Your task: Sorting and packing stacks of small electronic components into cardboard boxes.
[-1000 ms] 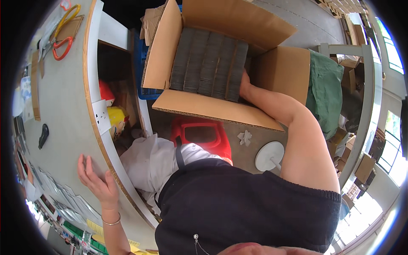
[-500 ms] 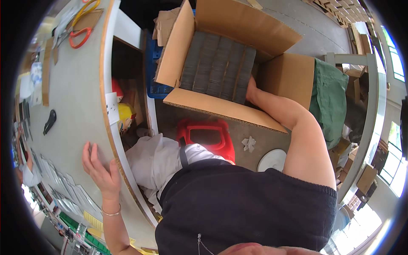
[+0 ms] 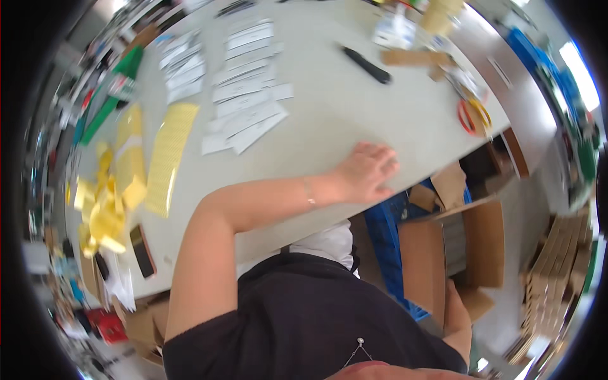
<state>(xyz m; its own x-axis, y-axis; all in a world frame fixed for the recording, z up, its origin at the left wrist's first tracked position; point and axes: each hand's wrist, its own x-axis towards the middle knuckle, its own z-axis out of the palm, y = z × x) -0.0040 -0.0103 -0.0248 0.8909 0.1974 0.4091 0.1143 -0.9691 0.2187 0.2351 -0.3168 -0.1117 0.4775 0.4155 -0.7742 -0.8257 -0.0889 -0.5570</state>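
- While my left hand [image 3: 367,172] lies flat, fingers spread, on the pale table [image 3: 329,107] near its edge, it holds nothing.
- My right hand [image 3: 457,315] grips a flap of the open cardboard box [image 3: 472,253] below the table.

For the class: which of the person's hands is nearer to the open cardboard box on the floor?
Right. The right hand rests on the flap of the cardboard box. The left hand lies flat on the table, apart from the box.
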